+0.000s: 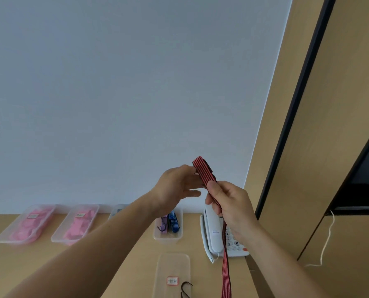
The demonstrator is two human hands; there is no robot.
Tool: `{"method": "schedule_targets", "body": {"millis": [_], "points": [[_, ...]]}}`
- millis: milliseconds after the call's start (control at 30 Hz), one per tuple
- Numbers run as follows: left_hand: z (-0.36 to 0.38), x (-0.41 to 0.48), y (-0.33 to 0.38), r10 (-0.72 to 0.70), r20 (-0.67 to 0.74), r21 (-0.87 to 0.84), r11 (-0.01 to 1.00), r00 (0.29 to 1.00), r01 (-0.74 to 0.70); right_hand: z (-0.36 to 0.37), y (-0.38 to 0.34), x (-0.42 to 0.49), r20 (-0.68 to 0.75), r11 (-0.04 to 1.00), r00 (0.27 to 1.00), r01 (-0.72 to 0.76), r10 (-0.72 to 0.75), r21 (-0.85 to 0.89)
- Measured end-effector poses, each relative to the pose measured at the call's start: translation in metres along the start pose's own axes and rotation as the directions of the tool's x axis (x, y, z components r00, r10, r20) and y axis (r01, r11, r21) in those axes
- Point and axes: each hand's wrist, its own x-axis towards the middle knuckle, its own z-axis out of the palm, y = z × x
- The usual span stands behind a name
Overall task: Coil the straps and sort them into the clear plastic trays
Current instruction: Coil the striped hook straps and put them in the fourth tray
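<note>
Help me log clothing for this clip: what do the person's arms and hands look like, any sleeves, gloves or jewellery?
The left forearm and right forearm show no sleeve up to the frame edge. The left hand and right hand wear no gloves, and no watch, bracelet or ring shows.

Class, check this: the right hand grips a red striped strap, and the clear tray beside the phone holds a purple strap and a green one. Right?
One slip: the head view shows the tray holding a purple strap and a blue strap, not green. The right hand does grip the red striped strap.
</note>
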Motion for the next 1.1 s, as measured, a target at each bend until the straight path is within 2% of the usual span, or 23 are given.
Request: {"method": "schedule_targets", "body": {"millis": [133,300,400,500,633,800,900,933,967,1000,1033,1067,1100], "points": [[0.008,-0.003,-0.001,0.133,-0.023,0.108,0.986,0.991,-0.129,0.000,0.005,0.000,-0.013,0.998,0.999,-0.031,0.030,-0.054],[0.010,-0.002,-0.005,0.212,-0.101,0.153,0.969,0.972,-0.195,-0.002,0.006,0.005,-0.061,0.991,0.994,-0.100,0.095,-0.088],[0.013,-0.002,-0.007,0.336,-0.122,0.387,0.883,0.934,-0.267,0.001,0.006,0.005,-0.083,0.982,0.987,-0.144,0.135,-0.124],[0.015,-0.002,-0.012,0.506,-0.068,0.634,0.687,0.860,-0.355,0.002,0.006,0.006,-0.076,0.981,0.985,-0.163,0.155,-0.109],[0.009,0.000,-0.017,0.709,0.114,0.818,0.330,0.695,-0.471,0.001,-0.001,0.005,-0.037,0.988,0.988,-0.151,0.152,0.030],[0.001,0.004,-0.021,0.777,0.350,0.865,-0.053,0.523,-0.499,0.001,-0.008,0.005,0.005,0.993,0.996,-0.090,0.090,0.076],[-0.003,0.009,-0.017,0.770,0.463,0.830,-0.205,0.438,-0.518,0.004,-0.008,0.005,-0.004,0.994,0.999,-0.050,0.050,0.100],[-0.005,0.010,-0.018,0.774,0.464,0.827,-0.203,0.431,-0.525,0.005,-0.008,0.005,-0.007,0.992,0.999,-0.042,0.043,0.116],[-0.006,0.010,-0.019,0.782,0.417,0.832,-0.123,0.463,-0.541,0.005,-0.008,0.005,-0.002,0.991,0.999,-0.033,0.034,0.131],[-0.006,0.009,-0.019,0.784,0.310,0.834,0.046,0.537,-0.549,0.004,-0.007,0.005,0.007,0.990,1.000,-0.025,0.024,0.139],[-0.004,0.008,-0.019,0.744,0.169,0.809,0.269,0.647,-0.522,0.003,-0.007,0.005,0.013,0.990,1.000,-0.015,0.014,0.138],[-0.003,0.007,-0.018,0.644,0.024,0.727,0.514,0.764,-0.456,0.002,-0.006,0.006,0.017,0.992,1.000,-0.005,0.003,0.128],[-0.001,0.007,-0.014,0.489,-0.096,0.567,0.743,0.867,-0.356,0.002,-0.006,0.006,0.022,0.994,1.000,0.006,-0.009,0.111]]}}
